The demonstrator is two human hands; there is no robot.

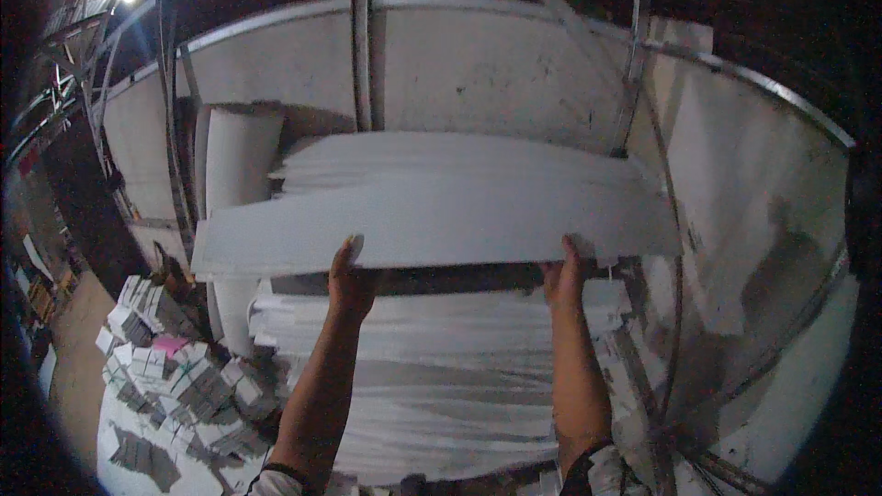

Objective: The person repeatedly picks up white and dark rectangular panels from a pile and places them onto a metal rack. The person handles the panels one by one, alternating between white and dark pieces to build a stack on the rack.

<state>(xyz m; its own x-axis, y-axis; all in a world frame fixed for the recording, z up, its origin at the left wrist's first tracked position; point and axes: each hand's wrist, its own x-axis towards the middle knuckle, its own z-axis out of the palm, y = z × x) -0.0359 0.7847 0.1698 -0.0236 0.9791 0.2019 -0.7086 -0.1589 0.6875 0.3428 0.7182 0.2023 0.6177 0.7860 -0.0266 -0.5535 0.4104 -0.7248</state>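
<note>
A wide white sheet (441, 220), thin and flat, stretches across the middle of the view, and I grip it by its near edge with both hands. My left hand (351, 285) has its thumb on top of the sheet and its fingers hidden below. In the same way my right hand (564, 274) clasps the edge further right, thumb up, fingers mostly underneath. Below and behind the held sheet is a tall stack of white sheets (450, 386), its layers slightly wavy. A dark gap shows between the held sheet's near edge and the stack's front.
Left of the stack stands a white roll (241, 156). Many small white bundles (184, 377) are heaped on the floor at lower left, one pink piece (169, 344) among them. A pale wall (496, 73) with metal posts (361, 46) rises behind; another panel (726, 193) bounds the right.
</note>
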